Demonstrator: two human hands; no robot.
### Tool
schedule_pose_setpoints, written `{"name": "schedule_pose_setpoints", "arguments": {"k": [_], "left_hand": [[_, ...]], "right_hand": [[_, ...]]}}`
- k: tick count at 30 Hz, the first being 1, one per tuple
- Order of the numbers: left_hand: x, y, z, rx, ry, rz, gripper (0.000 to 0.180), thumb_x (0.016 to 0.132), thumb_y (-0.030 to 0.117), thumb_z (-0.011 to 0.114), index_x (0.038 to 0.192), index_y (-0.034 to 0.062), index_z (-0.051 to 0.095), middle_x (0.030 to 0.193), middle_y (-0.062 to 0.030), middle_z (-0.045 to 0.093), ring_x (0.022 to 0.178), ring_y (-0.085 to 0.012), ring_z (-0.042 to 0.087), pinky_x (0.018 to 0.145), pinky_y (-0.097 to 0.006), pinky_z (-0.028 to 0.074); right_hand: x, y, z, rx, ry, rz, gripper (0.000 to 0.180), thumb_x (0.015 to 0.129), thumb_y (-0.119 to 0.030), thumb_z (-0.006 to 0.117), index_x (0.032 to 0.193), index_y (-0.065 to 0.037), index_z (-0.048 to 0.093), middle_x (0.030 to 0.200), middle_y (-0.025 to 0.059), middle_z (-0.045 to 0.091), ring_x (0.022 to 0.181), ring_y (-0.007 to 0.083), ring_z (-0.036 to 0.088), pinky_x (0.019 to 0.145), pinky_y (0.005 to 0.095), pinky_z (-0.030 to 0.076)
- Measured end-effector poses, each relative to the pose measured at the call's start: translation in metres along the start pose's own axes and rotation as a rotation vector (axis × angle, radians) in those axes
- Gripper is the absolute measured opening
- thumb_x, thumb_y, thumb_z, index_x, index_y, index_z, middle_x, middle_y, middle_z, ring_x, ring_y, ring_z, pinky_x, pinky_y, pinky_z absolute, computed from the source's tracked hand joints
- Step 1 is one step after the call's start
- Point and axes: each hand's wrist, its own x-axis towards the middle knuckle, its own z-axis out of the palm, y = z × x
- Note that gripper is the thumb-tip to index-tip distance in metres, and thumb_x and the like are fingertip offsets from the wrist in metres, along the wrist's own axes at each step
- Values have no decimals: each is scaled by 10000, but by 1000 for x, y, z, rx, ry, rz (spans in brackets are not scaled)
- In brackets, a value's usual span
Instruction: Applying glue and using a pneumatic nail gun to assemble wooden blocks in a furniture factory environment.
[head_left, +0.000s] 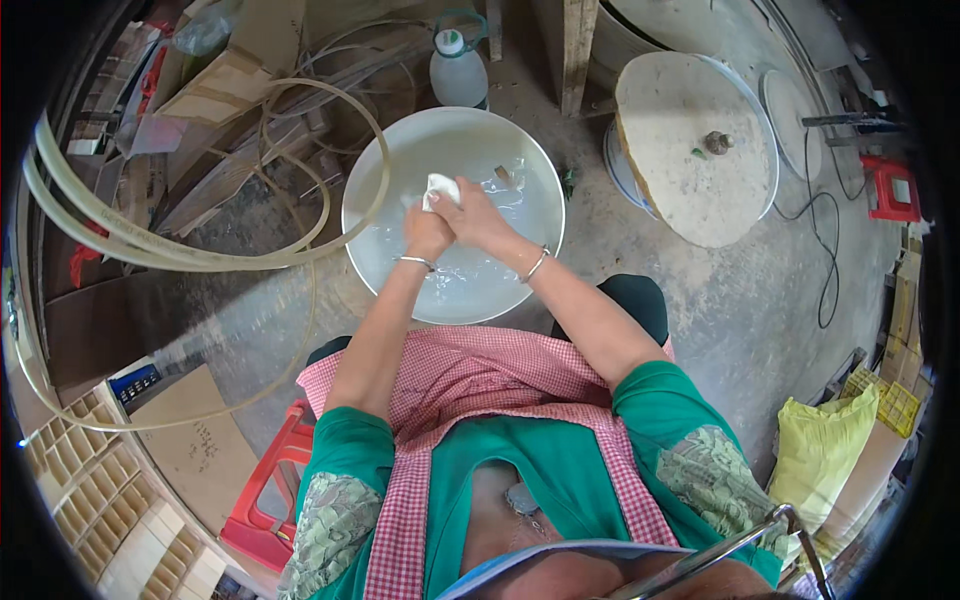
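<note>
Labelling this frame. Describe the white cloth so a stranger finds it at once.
Find the big white basin of water on the floor in front of the seated person. Both hands meet above it, left hand and right hand. The white cloth is the small crumpled wad sticking up from their grip, the only soft thing there.

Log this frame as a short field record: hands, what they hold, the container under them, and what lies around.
left hand: closed on the white cloth, together with the right
right hand: closed on the same cloth
white cloth: bunched, held above the basin
basin: round, white, on the floor, water inside
plastic bottle: beyond the basin
round board: right of the basin
cane strips: looped, left of the basin
</note>
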Motion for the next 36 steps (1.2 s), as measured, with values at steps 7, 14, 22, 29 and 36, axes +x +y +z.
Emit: {"name": "schedule_pose_setpoints", "arguments": {"k": [7, 14, 22, 29, 36], "left_hand": [[12, 67, -29, -31, -123, -44, 185, 662, 206, 651, 649, 28, 606, 609, -185, 598, 604, -374, 590, 577, -447, 467], [7, 75, -56, 15, -82, -29, 135, 619, 153, 639, 643, 27, 598, 622, -176, 603, 598, -369, 592, 542, -415, 468], [15, 57, -89, -679, -297, -538, 82, 666, 68, 661, 677, 27, 591, 623, 12, 548, 595, -69, 470, 518, -263, 400], [9, 82, -78, -794, -225, -416, 101, 722, 102, 659, 709, 15, 610, 678, 4, 590, 642, -59, 521, 533, -262, 421], [5, 74, -74, -519, -270, -118, 104, 670, 82, 648, 640, 2, 591, 579, -108, 600, 526, -151, 562, 521, -309, 441]], "right_hand": [[17, 2, -16, -187, 112, 280, 439, 867, -319, 465, 983, 99, 530, 935, 295, 570, 893, 407, 565, 808, 448, 434], [27, 3, -25, 373, -177, 443, 305, 863, -187, 523, 985, 91, 552, 888, 117, 597, 787, 161, 570, 678, 324, 454], [17, -6, -39, 739, -126, 539, 315, 894, -285, 528, 1030, -3, 562, 889, 68, 597, 794, 110, 572, 619, 263, 456], [-6, -23, -18, 122, 38, 136, 394, 896, -355, 461, 1047, -1, 545, 875, 198, 613, 808, 298, 595, 735, 361, 449], [21, 11, -13, 324, -5, 360, 390, 864, -307, 502, 813, 70, 587, 773, 244, 603, 738, 365, 597, 662, 409, 441]]}}
